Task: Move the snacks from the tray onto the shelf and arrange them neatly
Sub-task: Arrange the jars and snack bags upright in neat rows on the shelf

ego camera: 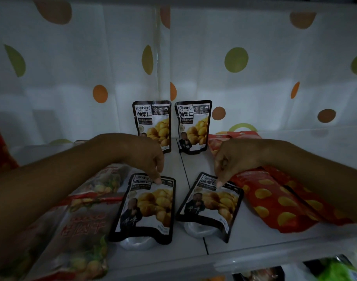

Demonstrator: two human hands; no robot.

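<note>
Left hand (145,157): pinches the top edge of the left black-rimmed foil chestnut pouch (147,207), lower centre, on the white shelf (254,238)
Right hand (228,161): pinches the right chestnut pouch (212,205) just beside it
Handling: probably light, pliable, slick; the stiff sealed top rim looks the surest hold

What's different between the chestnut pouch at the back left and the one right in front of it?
The back left pouch stands upright by the dotted curtain; the front left pouch tilts backward nearer the front edge of the shelf. The left hand pinches the front left pouch's top; nothing touches the back left pouch. Both carry the same chestnut print.
</note>
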